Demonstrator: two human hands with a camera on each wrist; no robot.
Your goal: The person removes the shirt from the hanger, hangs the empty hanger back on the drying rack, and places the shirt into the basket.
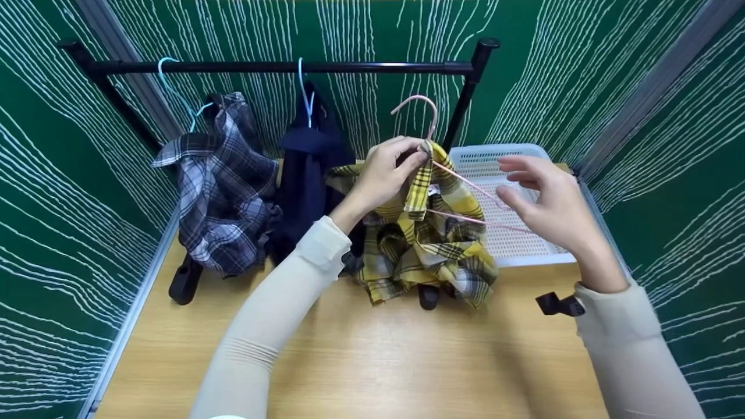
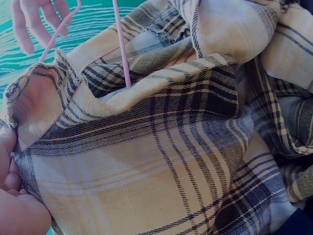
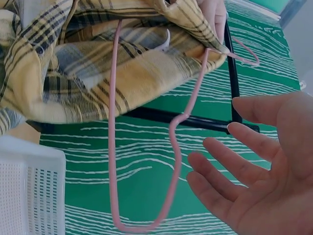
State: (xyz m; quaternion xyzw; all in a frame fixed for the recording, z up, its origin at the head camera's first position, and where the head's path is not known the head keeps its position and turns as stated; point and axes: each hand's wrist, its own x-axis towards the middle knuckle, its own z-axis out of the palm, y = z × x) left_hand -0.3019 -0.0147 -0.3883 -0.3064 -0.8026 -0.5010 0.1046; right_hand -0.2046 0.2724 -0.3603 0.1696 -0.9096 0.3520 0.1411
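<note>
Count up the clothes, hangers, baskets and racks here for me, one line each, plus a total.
Clothes: 3 (dark plaid garment, navy garment, yellow plaid shirt)
Hangers: 3 (left blue hanger, middle blue hanger, pink hanger)
Baskets: 1 (white basket)
Racks: 1 (black rack)
Total: 8

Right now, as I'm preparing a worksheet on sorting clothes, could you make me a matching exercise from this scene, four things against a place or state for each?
1. yellow plaid shirt
2. pink hanger
3. navy garment
4. white basket

A. hung from the black rail on a blue hanger
B. full of small holes
C. partly inside cloth, hook off the rail
D. gripped by the left hand

Pairs: 1-D, 2-C, 3-A, 4-B
</note>
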